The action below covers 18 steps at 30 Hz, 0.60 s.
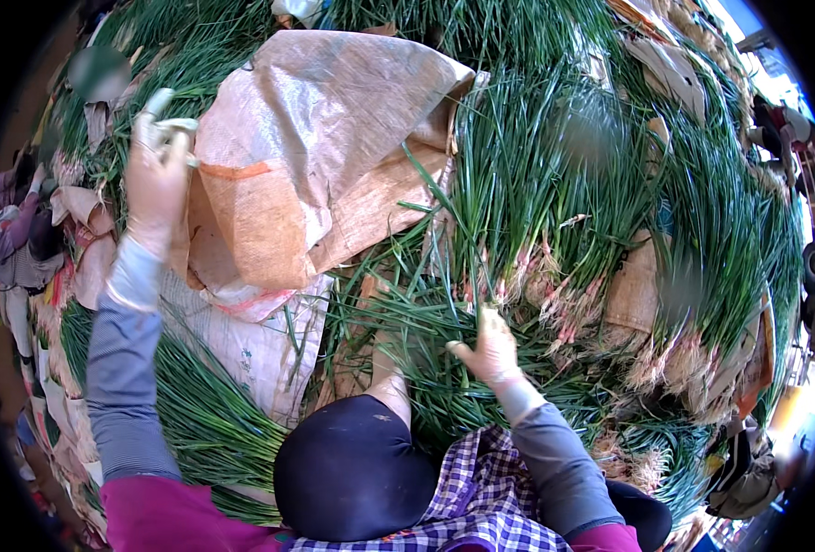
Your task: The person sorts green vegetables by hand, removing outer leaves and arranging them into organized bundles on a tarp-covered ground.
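Heaps of green onions [527,166] spread over most of the ground, hiding much of it, and at the left edge of the frame another person [25,225] sits low, too small to make out clearly. A large, worn, pale brown sack [324,120] lies crumpled at upper centre-left, with one side folded back and an orange band near its edge; white woven cloth [283,345] shows below it. At upper left the left hand [161,170] is beside the sack's edge, its fingers spread and partly curled, with nothing seen in them; whether they brush the sack cannot be told. Just right of centre, the right hand [492,348] is among the leaves, thumb well apart from the other fingers; a green stalk reaches their tips, but I cannot tell whether it is pinched. Work looks partway along: at right of the frame many onions lie side by side with their roots [541,281] gathered at the lower end, whereas around the bare shin [391,373] at centre, loose leaves [426,322] lie crossed and tangled, which seem the part left untidied
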Each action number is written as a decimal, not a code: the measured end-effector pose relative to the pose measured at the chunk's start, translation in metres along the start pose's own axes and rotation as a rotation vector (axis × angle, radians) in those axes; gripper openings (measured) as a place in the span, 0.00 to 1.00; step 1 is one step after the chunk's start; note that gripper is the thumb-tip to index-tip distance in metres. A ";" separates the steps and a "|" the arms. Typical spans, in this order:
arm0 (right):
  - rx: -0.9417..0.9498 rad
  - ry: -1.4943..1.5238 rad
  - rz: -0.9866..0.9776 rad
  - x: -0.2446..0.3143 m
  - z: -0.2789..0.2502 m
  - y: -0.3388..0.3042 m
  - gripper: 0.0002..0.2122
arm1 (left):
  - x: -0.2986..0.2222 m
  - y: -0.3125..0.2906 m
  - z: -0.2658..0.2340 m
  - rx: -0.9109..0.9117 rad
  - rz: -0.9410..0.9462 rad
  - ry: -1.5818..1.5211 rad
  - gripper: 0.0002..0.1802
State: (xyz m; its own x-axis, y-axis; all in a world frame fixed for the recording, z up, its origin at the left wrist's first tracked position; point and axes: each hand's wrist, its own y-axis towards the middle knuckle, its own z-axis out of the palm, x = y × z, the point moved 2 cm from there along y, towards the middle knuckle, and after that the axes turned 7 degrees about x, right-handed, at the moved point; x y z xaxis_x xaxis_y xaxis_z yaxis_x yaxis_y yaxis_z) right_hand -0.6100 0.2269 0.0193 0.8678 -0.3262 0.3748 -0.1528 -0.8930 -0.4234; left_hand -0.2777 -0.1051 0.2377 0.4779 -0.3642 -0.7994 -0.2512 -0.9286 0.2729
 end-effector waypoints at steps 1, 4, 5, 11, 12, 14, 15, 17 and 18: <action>0.052 -0.006 -0.039 0.015 0.010 -0.004 0.44 | -0.015 -0.014 0.021 0.044 0.116 0.095 0.25; 0.330 -0.291 -0.227 0.022 0.029 -0.019 0.36 | -0.032 -0.055 0.108 0.339 0.118 -0.109 0.27; 0.460 -0.283 -0.320 0.023 0.045 -0.033 0.33 | -0.050 -0.070 0.127 0.502 0.008 -0.017 0.27; 0.812 -0.219 -0.491 -0.052 0.059 -0.129 0.22 | 0.002 -0.154 0.254 1.136 0.487 0.347 0.34; 0.862 -0.217 -0.460 -0.056 0.052 -0.133 0.23 | 0.009 -0.162 0.266 1.185 0.467 0.438 0.33; 0.812 -0.125 -0.465 -0.078 0.055 -0.130 0.24 | 0.020 -0.166 0.304 1.164 0.225 0.306 0.30; 0.813 -0.124 -0.440 -0.075 0.045 -0.123 0.25 | 0.024 -0.161 0.321 1.118 0.088 0.221 0.28; 0.793 -0.142 -0.425 -0.061 -0.002 -0.103 0.25 | 0.010 -0.137 0.343 1.078 -0.294 0.082 0.23; 0.793 -0.130 -0.372 -0.048 -0.030 -0.084 0.25 | 0.027 -0.133 0.352 0.999 -0.319 0.034 0.22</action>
State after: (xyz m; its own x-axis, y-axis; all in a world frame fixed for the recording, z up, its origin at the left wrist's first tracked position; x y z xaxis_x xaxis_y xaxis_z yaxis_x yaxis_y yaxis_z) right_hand -0.6527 0.3083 0.0622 0.8504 0.0235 0.5256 0.4808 -0.4400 -0.7584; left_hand -0.5275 0.0334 -0.0091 0.6641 -0.1288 -0.7365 -0.6824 -0.5069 -0.5267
